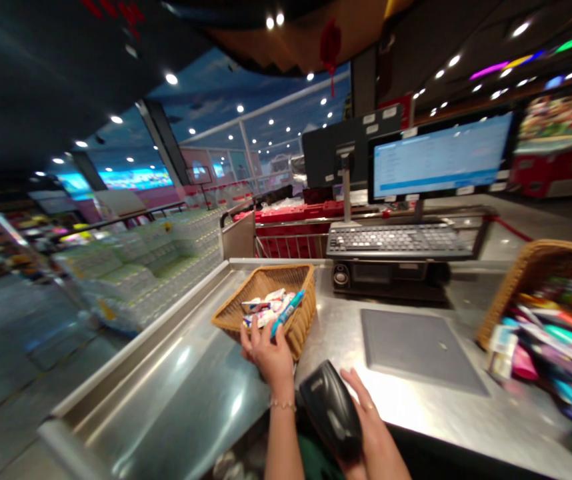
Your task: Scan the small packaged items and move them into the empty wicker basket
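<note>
My left hand (267,351) reaches over the near rim of a small wicker basket (301,328) on the steel checkout counter. Its fingers are pinched on a blue, pen-like stick (287,313) that points up and right. Small white and red packets (265,307) lie inside the basket. My right hand (370,417) is low at the counter's front edge, wrapped around a black handheld barcode scanner (331,409).
A grey mat (419,349) lies on the counter, with a keyboard (397,241) and lit monitor (441,159) behind it. A larger wicker basket (526,277) of colourful packets sits at right. Red shopping trolleys (291,230) and stacked water bottles (141,263) stand beyond the counter.
</note>
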